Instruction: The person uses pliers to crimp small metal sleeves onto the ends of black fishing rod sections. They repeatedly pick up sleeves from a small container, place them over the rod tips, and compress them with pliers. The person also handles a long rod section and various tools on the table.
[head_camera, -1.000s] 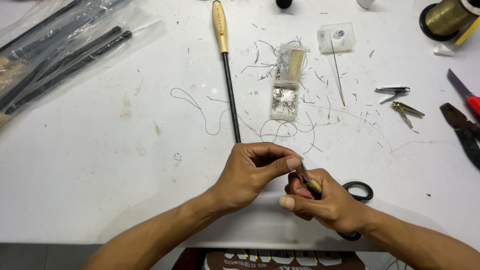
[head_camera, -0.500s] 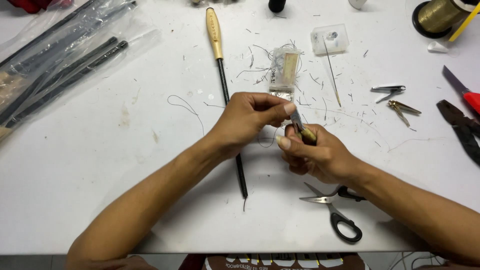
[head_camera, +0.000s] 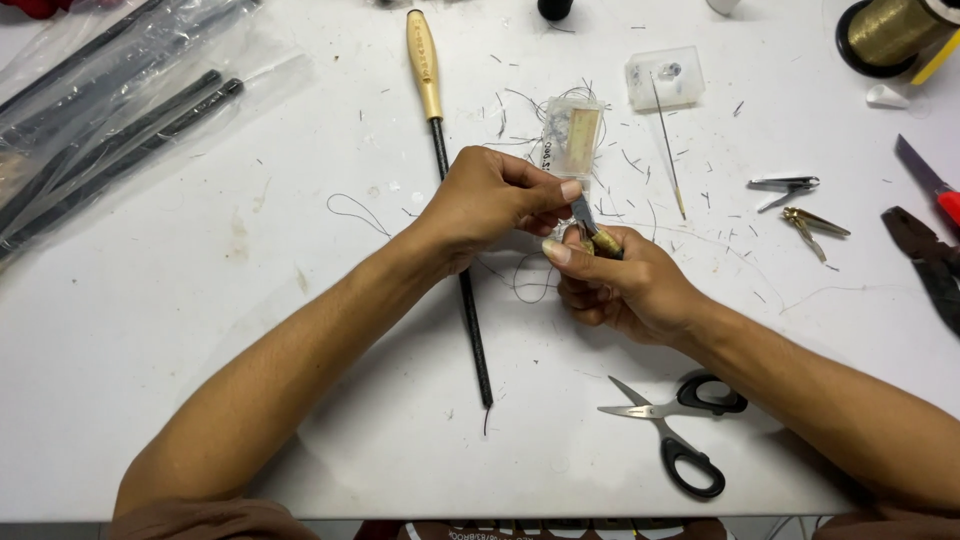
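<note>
Scissors (head_camera: 672, 420) unmoved — white table (head_camera: 150, 330) littered.

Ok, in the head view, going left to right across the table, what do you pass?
Bagged black rods → wooden-handled rod → left hand → right hand → scissors → nail clipper → pliers.

Bare table (head_camera: 200, 330) left of hands, rod (head_camera: 462, 270) beneath, scissors (head_camera: 675, 420) near right wrist

Two bare forearms, no watch, rings or gloves. Left hand (head_camera: 490, 200), right hand (head_camera: 625, 285): short, unpainted nails. Brown sleeve edges (head_camera: 190, 518) at upper arms, just past near edge of white table (head_camera: 150, 330).
</note>
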